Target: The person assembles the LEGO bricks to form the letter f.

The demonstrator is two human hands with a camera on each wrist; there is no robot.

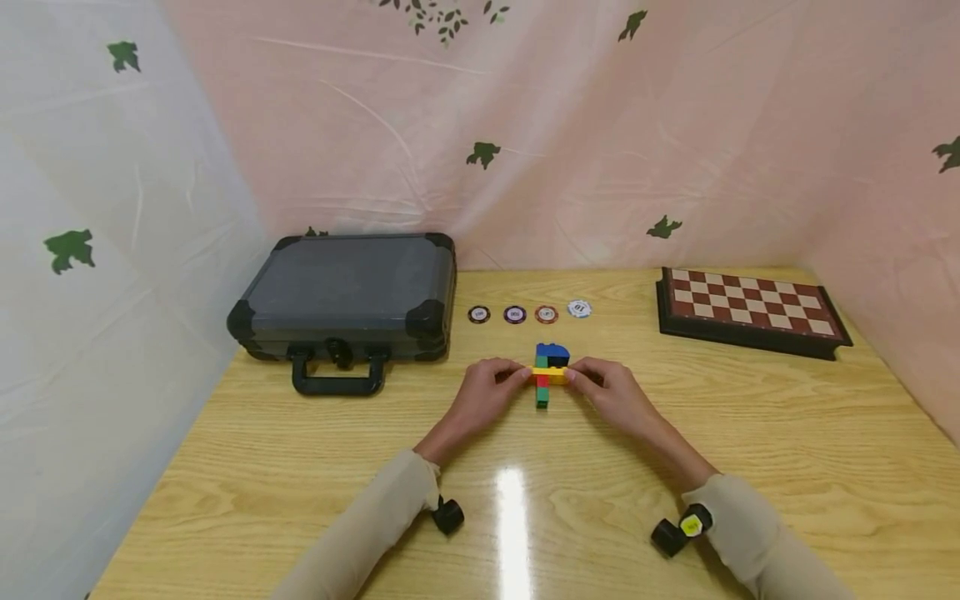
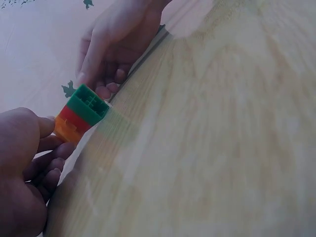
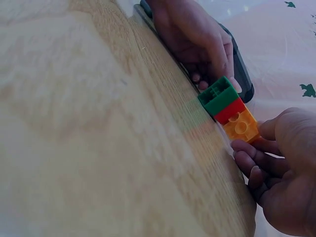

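Observation:
Between both hands is a small model of toy building bricks (image 1: 542, 382), with blue on top, a yellow crosspiece in the middle, then red and a green brick at its near end. My left hand (image 1: 491, 390) pinches the left end of the yellow piece between thumb and fingers. On the other side my right hand (image 1: 613, 396) pinches the yellow piece's right end. From the left wrist, the hollow underside of the green brick (image 2: 89, 104) faces the camera. The right wrist view shows the yellow brick (image 3: 242, 127) at the right fingertips, the red brick (image 3: 230, 109) beside it.
A dark grey hard case (image 1: 348, 287) with a black handle lies at the back left. Several poker chips, among them a white one (image 1: 579, 309), form a row behind the bricks. A checkered board box (image 1: 753, 308) sits at the back right, before a pink curtain (image 1: 570, 192).

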